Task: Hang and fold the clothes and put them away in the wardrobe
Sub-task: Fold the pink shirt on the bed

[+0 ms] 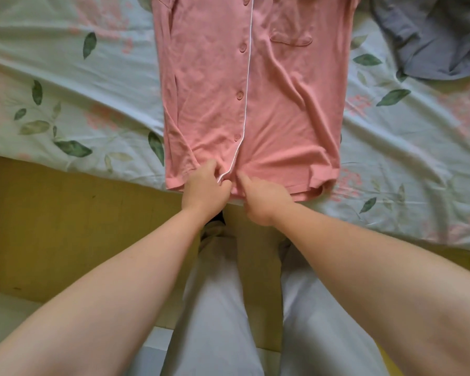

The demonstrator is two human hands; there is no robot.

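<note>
Pink shirt (255, 90) lies flat and front up on the bed (65, 77). Its long axis runs straight away from you. The hem (282, 192) sits at the near bed edge, and the collar end points away, cut off by the top of the view. The white piping (248, 77) traces that axis down the front.

Both your hands are at the hem, close together near its middle.
- Left hand (205, 185): fingers curled, grip clamped on the shirt's front edge where the piping ends.
- Right hand (265, 198): just right of the piping, index finger laid out on the cloth, other fingers curled at the hem edge. Cannot tell whether this grip pinches the fabric or only presses it.

Judgement: the whole shirt lies ahead of both grips, so any fold from here travels along the long axis, hem toward collar. Neither hand is nearer. Both outer hem corners are unheld, so move your grips apart first.

Grey-blue garment (429, 39) lies crumpled far right, apart from the shirt.
</note>
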